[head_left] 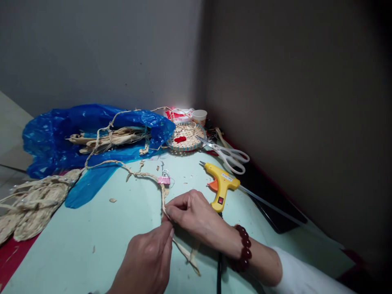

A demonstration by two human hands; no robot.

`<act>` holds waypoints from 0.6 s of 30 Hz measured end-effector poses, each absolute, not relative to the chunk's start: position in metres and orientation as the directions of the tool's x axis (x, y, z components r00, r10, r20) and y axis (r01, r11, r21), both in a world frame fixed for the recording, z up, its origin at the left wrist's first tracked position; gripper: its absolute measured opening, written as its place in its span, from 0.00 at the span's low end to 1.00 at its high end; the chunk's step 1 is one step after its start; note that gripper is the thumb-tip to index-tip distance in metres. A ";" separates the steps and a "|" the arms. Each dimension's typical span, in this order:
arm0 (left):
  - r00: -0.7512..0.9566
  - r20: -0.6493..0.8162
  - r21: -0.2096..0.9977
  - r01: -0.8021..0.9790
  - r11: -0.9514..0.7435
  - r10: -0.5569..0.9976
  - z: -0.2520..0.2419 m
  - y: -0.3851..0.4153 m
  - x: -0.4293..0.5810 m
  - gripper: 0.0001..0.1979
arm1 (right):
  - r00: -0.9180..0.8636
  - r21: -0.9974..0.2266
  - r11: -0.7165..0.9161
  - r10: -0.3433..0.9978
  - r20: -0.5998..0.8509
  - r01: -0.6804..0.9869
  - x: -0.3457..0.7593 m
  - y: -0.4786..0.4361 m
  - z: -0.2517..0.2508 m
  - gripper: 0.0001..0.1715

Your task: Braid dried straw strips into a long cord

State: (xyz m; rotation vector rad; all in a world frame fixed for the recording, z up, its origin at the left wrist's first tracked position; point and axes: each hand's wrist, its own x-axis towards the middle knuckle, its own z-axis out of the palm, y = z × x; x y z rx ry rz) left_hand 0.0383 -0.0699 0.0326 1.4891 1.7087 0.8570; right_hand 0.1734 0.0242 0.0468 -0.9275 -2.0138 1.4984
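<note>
A braided cord of dry pale husk (163,196) runs down from a pink binder clip (164,180) on the table. My right hand (194,216), with a dark red bead bracelet at the wrist, pinches the cord below the clip. Close against it, my left hand (150,255) pinches the same cord with thumb and finger. Loose husk strands (186,255) trail out under my hands toward the lower right. Beyond the clip the finished braid (114,162) curves left and back over a blue plastic bag. My fingertips hide the exact crossing of the strands.
A yellow glue gun (225,179) lies right of my hands, near white-handled scissors (232,157) and a dark flat device (275,212). Behind are a round woven basket (191,143) and a paper cup (199,116). The blue bag (45,130) holds husk bundles; woven soles (43,204) lie left.
</note>
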 end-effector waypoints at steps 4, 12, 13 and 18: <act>0.041 -0.051 0.648 0.762 0.002 0.998 0.036 -0.072 0.040 0.10 | -0.656 -0.970 0.088 0.750 -0.084 0.224 0.171 0.026 0.042 0.11; -0.184 0.159 0.698 0.716 0.022 0.970 0.053 -0.058 0.037 0.09 | -0.623 -0.957 0.107 0.777 -0.088 0.269 0.171 0.027 0.043 0.12; -0.278 0.101 0.758 0.643 0.107 0.955 0.053 -0.054 0.036 0.07 | -0.625 -0.958 0.104 0.775 -0.090 0.267 0.171 0.027 0.043 0.12; -0.131 -0.311 0.938 0.116 0.326 0.941 0.048 -0.039 0.028 0.13 | -0.652 -0.954 0.158 0.757 -0.049 0.255 0.174 0.027 0.045 0.14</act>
